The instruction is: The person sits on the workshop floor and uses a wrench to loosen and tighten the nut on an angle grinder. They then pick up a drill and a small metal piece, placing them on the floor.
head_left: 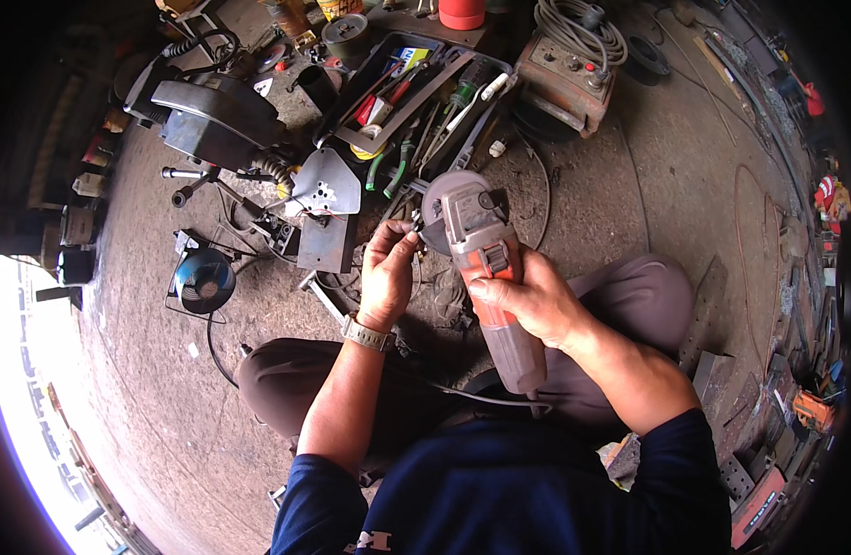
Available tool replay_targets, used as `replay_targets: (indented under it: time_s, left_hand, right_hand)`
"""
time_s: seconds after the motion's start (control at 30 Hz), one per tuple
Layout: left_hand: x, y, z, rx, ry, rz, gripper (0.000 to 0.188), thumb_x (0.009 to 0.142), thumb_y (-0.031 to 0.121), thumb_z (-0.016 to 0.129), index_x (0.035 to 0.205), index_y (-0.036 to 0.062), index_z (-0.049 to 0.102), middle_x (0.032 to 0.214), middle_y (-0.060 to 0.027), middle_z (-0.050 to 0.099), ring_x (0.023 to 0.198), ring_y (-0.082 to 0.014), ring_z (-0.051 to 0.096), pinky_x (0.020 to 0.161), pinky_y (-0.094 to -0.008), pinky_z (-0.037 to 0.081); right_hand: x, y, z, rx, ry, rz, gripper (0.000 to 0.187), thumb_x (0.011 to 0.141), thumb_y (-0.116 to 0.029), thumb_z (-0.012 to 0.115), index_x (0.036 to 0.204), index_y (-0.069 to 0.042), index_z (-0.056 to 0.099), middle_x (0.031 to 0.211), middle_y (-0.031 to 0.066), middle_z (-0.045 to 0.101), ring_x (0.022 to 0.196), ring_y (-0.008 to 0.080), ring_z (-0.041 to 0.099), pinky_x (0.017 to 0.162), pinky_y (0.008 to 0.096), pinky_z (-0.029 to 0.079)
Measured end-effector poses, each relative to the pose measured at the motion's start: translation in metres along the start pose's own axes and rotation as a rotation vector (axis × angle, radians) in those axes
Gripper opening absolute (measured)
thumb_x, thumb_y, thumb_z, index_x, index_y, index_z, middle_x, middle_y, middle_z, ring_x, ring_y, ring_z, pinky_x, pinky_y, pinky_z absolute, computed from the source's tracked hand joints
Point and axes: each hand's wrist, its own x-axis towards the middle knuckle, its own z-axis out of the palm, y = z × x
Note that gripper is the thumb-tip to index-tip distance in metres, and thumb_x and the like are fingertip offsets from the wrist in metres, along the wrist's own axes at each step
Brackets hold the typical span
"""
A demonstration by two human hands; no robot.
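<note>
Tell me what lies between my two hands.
In the head view, the orange-and-grey angle grinder, gripped by your right hand, lies between it and your left hand.

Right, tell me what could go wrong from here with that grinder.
1. The bare left hand pinches a small metal piece close to the disc of the angle grinder; a slip could hurt that hand. Whether the disc is spinning can't be told.
2. Only the right hand grips the angle grinder, so it might twist away if the disc catches.
3. A cable lies near the tool's rear end and could snag.
</note>
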Motion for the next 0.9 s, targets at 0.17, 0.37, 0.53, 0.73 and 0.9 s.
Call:
replay_targets:
  time_s: [0.17, 0.37, 0.53, 0.73, 0.9]
  left_hand:
    - [-0.0005, -0.0003, -0.0014, -0.005, -0.001, 0.006, 0.008, 0.096, 0.002, 0.059, 0.103, 0.0047, 0.06, 0.094, -0.0002, 0.061, 0.086, -0.0096, 0.054, 0.082, -0.0259, 0.043]
    - [-0.0011, 0.0013, 0.0003, -0.014, -0.004, -0.01, 0.008, 0.096, 0.002, 0.058, 0.103, 0.0046, 0.06, 0.095, -0.0002, 0.061, 0.087, -0.0095, 0.054, 0.082, -0.0257, 0.043]
    - [-0.0017, 0.0023, 0.0018, -0.011, -0.011, -0.014, 0.008, 0.096, 0.002, 0.058, 0.104, 0.0044, 0.06, 0.095, -0.0002, 0.061, 0.086, -0.0094, 0.053, 0.082, -0.0256, 0.043]
    - [-0.0015, 0.0025, 0.0022, 0.019, 0.009, -0.028, 0.008, 0.096, 0.002, 0.058, 0.104, 0.0044, 0.06, 0.094, -0.0002, 0.061, 0.086, -0.0093, 0.053, 0.081, -0.0255, 0.043]
    - [-0.0011, 0.0024, 0.002, -0.007, -0.018, -0.022, 0.008, 0.095, 0.003, 0.059, 0.103, 0.0046, 0.06, 0.093, -0.0004, 0.061, 0.084, -0.0095, 0.054, 0.08, -0.0253, 0.043]
  right_hand:
    - [-0.0015, -0.003, 0.0001, 0.02, -0.016, -0.002, 0.031, 0.09, -0.018, 0.071, 0.115, -0.003, 0.06, 0.099, 0.0022, 0.064, 0.09, 0.0093, 0.06, 0.079, 0.0279, 0.051]
    - [-0.0017, -0.0037, 0.0022, 0.007, -0.015, -0.018, 0.032, 0.09, -0.017, 0.071, 0.116, -0.003, 0.058, 0.099, 0.0016, 0.063, 0.089, 0.0088, 0.06, 0.078, 0.0272, 0.05]
    - [-0.001, -0.0054, 0.0023, 0.004, -0.012, 0.0, 0.031, 0.09, -0.016, 0.07, 0.116, -0.003, 0.058, 0.099, 0.0016, 0.063, 0.089, 0.0086, 0.06, 0.078, 0.027, 0.05]
    - [-0.001, -0.0051, 0.0017, 0.008, -0.013, 0.001, 0.031, 0.09, -0.016, 0.071, 0.115, -0.003, 0.058, 0.099, 0.0017, 0.063, 0.089, 0.0087, 0.06, 0.078, 0.027, 0.05]
    - [-0.0004, -0.0042, 0.001, 0.015, -0.021, -0.002, 0.031, 0.09, -0.018, 0.071, 0.115, -0.003, 0.058, 0.099, 0.0019, 0.063, 0.089, 0.0088, 0.059, 0.078, 0.0272, 0.05]
